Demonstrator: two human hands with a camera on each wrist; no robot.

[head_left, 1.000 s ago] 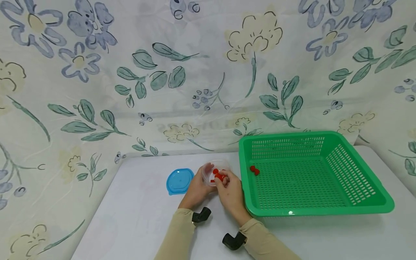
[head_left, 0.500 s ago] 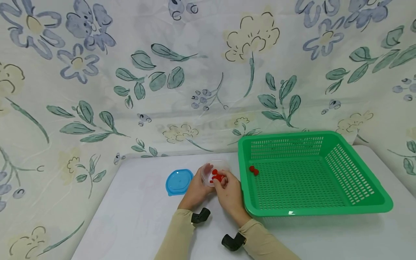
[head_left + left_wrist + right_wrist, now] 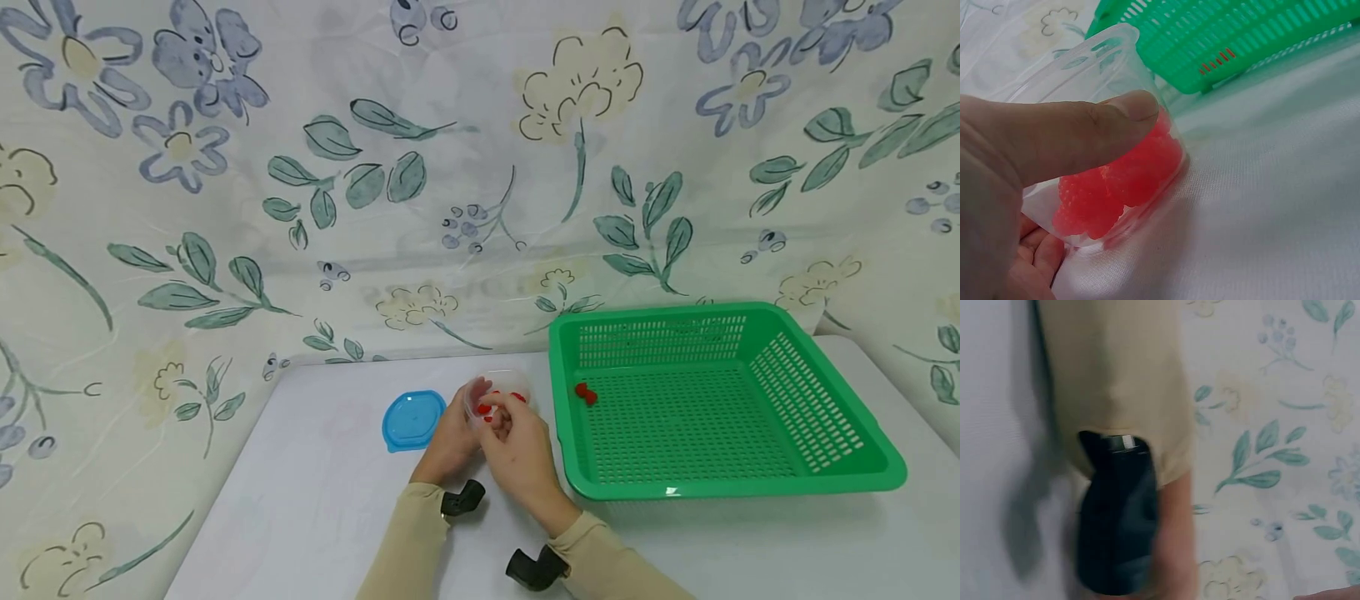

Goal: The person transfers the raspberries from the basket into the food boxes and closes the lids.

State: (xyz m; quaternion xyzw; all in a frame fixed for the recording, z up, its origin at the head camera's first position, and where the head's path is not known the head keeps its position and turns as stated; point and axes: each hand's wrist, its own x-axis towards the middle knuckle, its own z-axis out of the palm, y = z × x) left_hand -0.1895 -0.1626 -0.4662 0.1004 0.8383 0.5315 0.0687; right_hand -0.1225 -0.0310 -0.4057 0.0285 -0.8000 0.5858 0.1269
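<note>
My left hand [image 3: 452, 446] grips a clear plastic tub [image 3: 507, 379] on the white table, its thumb pressed along the wall in the left wrist view. Through that wall show several red, bumpy raspberries [image 3: 1088, 203]. At the mouth of the tub, my right hand [image 3: 522, 458] has its fingers bent inward. Its thumb and forefinger pinch a raspberry [image 3: 484, 408], partly hidden by the fingers. The right wrist view gives mostly a beige sleeve [image 3: 1113, 369] and a black wrist mount [image 3: 1116, 525].
Close on the right stands a large green basket [image 3: 731, 489]; red pieces [image 3: 587, 393] lie near its left wall. A blue lid [image 3: 414, 420] lies flat left of the tub. Flowered cloth [image 3: 480, 167] rises behind the white table [image 3: 300, 500].
My right hand has shifted left over the tub, its fingers more bent and covering more of the raspberries. My left hand and the tub have stayed nearly in place.
</note>
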